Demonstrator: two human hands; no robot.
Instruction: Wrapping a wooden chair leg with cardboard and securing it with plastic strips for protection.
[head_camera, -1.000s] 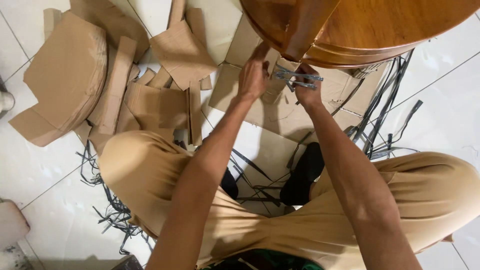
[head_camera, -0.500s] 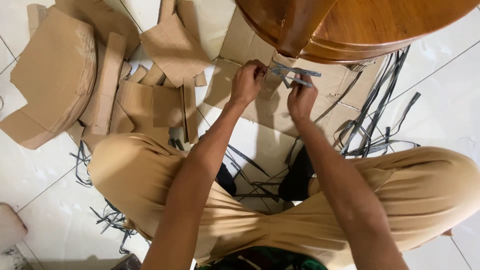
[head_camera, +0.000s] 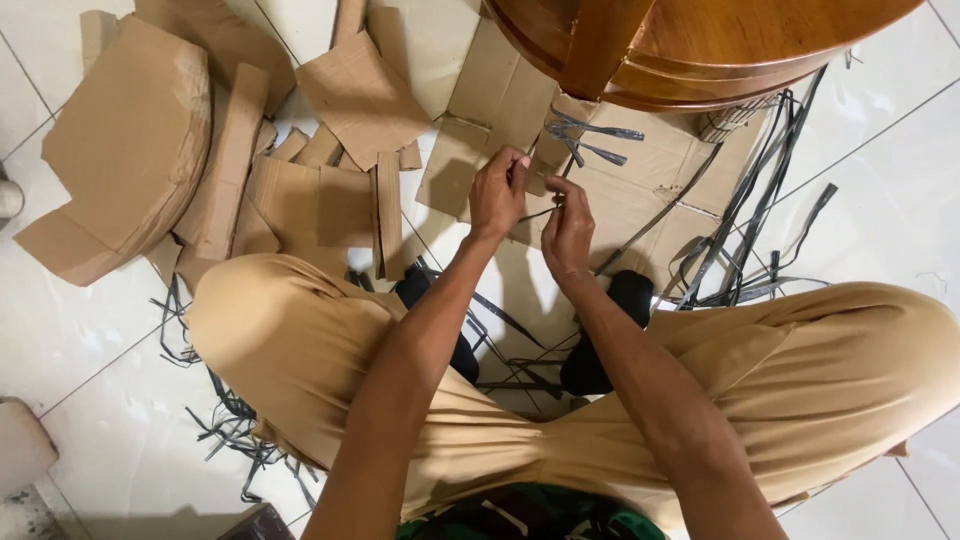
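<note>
My left hand (head_camera: 498, 190) and my right hand (head_camera: 567, 225) are close together in front of me, both pinching a thin grey plastic strap (head_camera: 560, 185). The strap runs up from my fingers to a bunch of loose strap ends (head_camera: 590, 135) just below a round wooden table (head_camera: 740, 45). Under the hands lies a flattened cardboard sheet (head_camera: 640, 190) on the white tiled floor. I am squatting, with my tan-trousered knees (head_camera: 290, 330) spread wide below my arms.
Several torn cardboard pieces (head_camera: 130, 150) lie heaped at the left. More black straps (head_camera: 750, 230) trail across the floor at the right, and others (head_camera: 230, 420) lie at the lower left. The wooden table leg (head_camera: 600, 45) stands just beyond my hands.
Both hands have come down and back toward me, away from the table leg, and closer together. The strap now stretches from my fingers up to the bunch of ends.
</note>
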